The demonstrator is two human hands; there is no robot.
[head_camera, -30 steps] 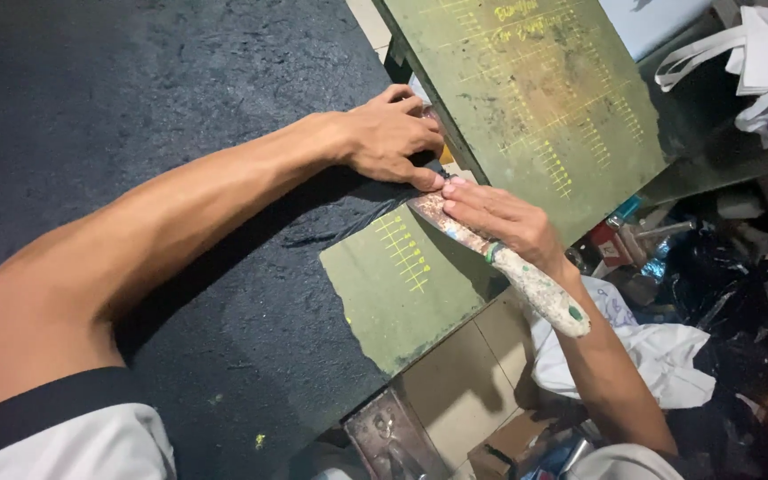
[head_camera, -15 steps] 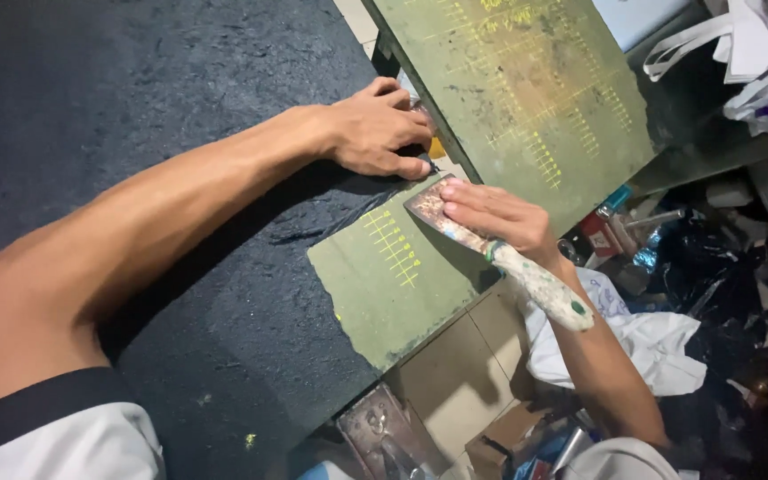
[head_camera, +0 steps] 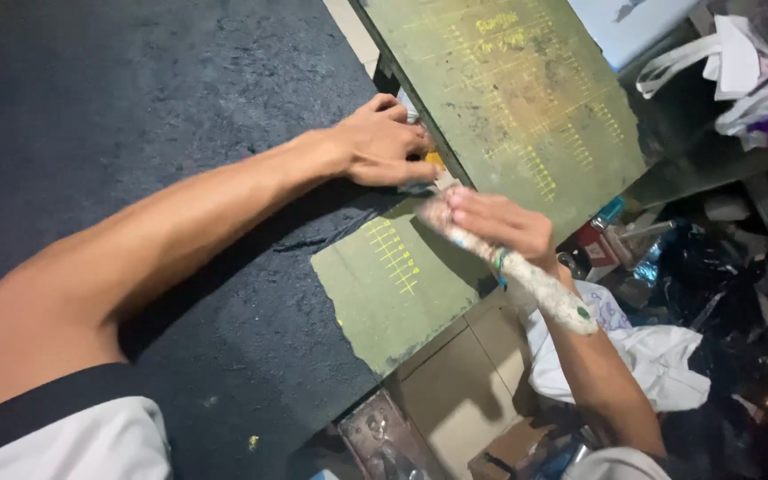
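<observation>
A: Since the earlier frame the right hand [head_camera: 498, 227] has slid its brush [head_camera: 526, 276] a little along the seam, and it blurs with motion; the left hand [head_camera: 382, 147] has barely shifted.

B: What does each hand have?

A: The right is closed round the paint-caked brush handle, fingers on top, bristle end tucked under them against the green panel [head_camera: 393, 284]. The left lies flat and spread, fingertips pressing the dark mat [head_camera: 135, 107] right at the edge, holding nothing.

B: How does the brush handle?

A: Light and stiff, I'd judge, its crusted handle rough enough not to slip. Best gripped near the head, where the hand sits now. The big green board [head_camera: 508, 98] just beyond the knuckles looks rigid and heavy.
</observation>
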